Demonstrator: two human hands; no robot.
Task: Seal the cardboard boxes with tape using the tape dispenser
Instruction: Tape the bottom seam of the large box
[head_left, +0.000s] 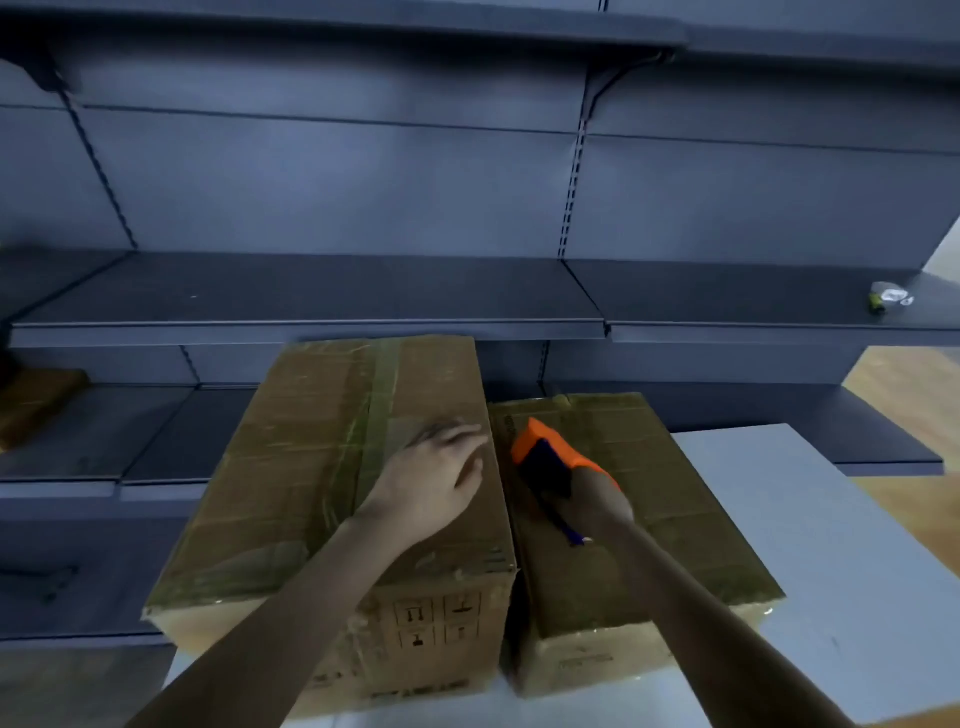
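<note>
Hands working over two boxes

Your forearms (291, 623) are reaching across a grey table (831, 545). Your left hand (436, 478) is lying flat, fingers straight, on the taller box (291, 467) beside its tape strip (382, 395). Your right hand (597, 499) is clamping the orange tape dispenser (545, 457) over the lower box (665, 493) just beside it.

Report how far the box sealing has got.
Done, it seems: the taller box carries a tape strip along its top; the left hand rests flat on it. In hand: the right hand grips the orange tape dispenser on the lower box. To do: that box's seam, whose taping I cannot confirm through blur.
</note>
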